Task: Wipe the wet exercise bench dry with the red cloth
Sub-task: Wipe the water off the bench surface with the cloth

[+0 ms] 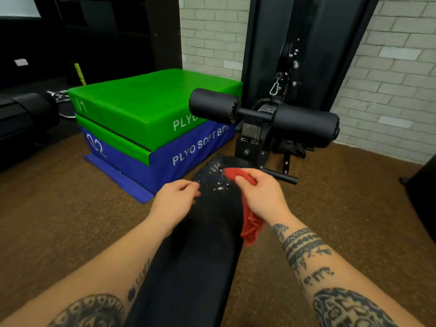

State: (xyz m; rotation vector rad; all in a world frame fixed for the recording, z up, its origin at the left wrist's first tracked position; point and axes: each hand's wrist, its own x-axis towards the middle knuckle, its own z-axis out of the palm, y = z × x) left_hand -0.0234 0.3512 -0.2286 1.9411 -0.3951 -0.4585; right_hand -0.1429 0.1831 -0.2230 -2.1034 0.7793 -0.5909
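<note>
A long black padded exercise bench [200, 251] runs from the bottom of the view away from me. Glistening water drops [215, 177] lie on its far end. My right hand [259, 192] grips the red cloth [251, 228] at the bench's right edge. One end of the cloth touches the wet patch and the rest hangs down beside the pad. My left hand [175, 197] rests on the bench's left edge just short of the drops, fingers loosely curled and holding nothing.
Black foam leg rollers [278, 118] on a metal post stand just beyond the bench's far end. A green and blue stack of plyo soft boxes [151, 128] sits to the left. A black machine column [304, 48] rises behind. Brown carpet [59, 220] lies on both sides.
</note>
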